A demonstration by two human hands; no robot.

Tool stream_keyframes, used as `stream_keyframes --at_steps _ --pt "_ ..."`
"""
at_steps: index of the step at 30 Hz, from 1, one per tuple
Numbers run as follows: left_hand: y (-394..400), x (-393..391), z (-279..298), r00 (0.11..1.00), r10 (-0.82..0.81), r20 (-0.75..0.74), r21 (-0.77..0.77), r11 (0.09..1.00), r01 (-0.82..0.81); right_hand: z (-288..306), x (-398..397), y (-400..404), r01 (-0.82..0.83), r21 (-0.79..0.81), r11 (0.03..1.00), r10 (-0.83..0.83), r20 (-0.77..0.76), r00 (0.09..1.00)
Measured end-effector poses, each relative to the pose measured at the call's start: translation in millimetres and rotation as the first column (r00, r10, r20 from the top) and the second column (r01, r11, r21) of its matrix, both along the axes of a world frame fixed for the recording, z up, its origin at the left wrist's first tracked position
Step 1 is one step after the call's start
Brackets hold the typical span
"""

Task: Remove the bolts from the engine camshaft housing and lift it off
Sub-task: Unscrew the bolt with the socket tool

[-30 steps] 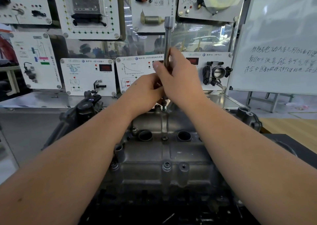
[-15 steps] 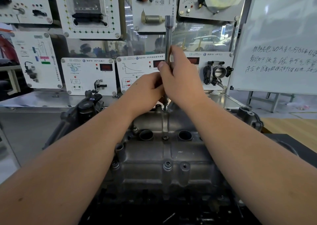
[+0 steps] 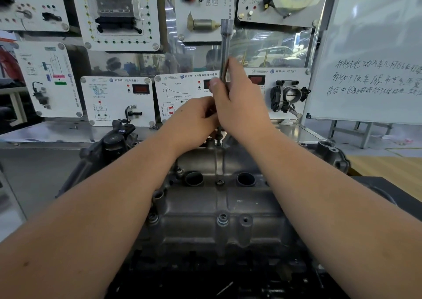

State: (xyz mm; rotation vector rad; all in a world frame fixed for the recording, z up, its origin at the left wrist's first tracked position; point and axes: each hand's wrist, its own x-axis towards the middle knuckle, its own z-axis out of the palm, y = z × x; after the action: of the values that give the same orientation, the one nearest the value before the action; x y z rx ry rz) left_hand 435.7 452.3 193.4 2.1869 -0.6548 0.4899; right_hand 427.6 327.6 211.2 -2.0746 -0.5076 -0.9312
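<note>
Our right hand [image 3: 242,107] curls its fingers and thumb around the upright socket extension bar [image 3: 225,47], whose top stands well above the hand. Our left hand [image 3: 194,125] is just beside it on the left, touching it, fingers curled in at the lower bar; what they pinch we cannot tell. Just below both hands the bar's tip meets a bolt [image 3: 218,139] at the far edge of the camshaft housing [image 3: 219,202], which stretches from under our hands back toward us between our forearms
</note>
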Motion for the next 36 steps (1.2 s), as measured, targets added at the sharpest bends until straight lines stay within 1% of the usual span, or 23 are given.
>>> stream_keyframes --at_steps 4,6,10,16,19,22,26,28,30,32,36 --pt "-0.3 -1.5 1.1 1.0 -0.007 0.024 -0.005 1.0 0.008 -1.3 1.0 -0.2 0.059 -0.057 0.997 -0.057 0.037 0.998" --pt "-1.1 -2.6 0.0 0.999 -0.015 0.032 -0.013 1.0 0.015 -1.0 2.1 -0.7 0.09 -0.066 0.994 -0.088 0.028 0.996" --pt "-2.1 -2.7 -1.8 1.0 -0.018 0.001 -0.042 0.999 0.018 0.0 4.3 -2.0 0.113 -0.069 0.991 -0.111 0.025 0.993" --pt "-0.8 0.0 0.0 1.0 -0.021 0.008 -0.018 1.0 0.022 -0.6 -2.1 -0.9 0.029 -0.018 0.999 -0.029 0.025 0.999" --pt "-0.7 0.0 0.2 0.999 -0.038 0.027 -0.019 0.999 0.038 -0.2 -0.5 -1.6 0.064 -0.028 0.998 -0.063 0.04 0.997" --pt "-1.4 0.1 -2.7 0.999 -0.036 0.027 -0.036 0.999 0.037 0.3 1.4 -0.9 0.097 -0.047 0.994 -0.097 0.004 0.995" --pt "-2.1 0.2 -3.5 0.999 -0.037 0.001 -0.034 0.999 0.037 1.7 2.9 -0.3 0.073 -0.018 0.997 -0.073 -0.029 0.997" --pt "-1.2 1.1 -1.7 0.999 -0.029 0.014 -0.028 0.999 0.03 1.1 2.9 0.2 0.028 0.018 0.999 -0.027 -0.033 0.999" --pt "-0.4 2.8 -0.5 1.0 -0.023 0.004 -0.014 1.0 0.023 0.6 0.3 0.4 0.006 0.031 1.0 -0.006 -0.003 1.0" --pt "0.0 3.4 -0.2 1.0 -0.026 -0.011 -0.011 1.0 0.026 0.3 -1.2 -0.3 0.02 0.022 1.0 -0.02 0.037 0.999" --pt "-1.1 2.0 -2.1 0.997 -0.074 -0.004 -0.06 0.995 0.074 0.2 2.6 -1.6 0.059 0.021 0.998 -0.06 0.043 0.997"
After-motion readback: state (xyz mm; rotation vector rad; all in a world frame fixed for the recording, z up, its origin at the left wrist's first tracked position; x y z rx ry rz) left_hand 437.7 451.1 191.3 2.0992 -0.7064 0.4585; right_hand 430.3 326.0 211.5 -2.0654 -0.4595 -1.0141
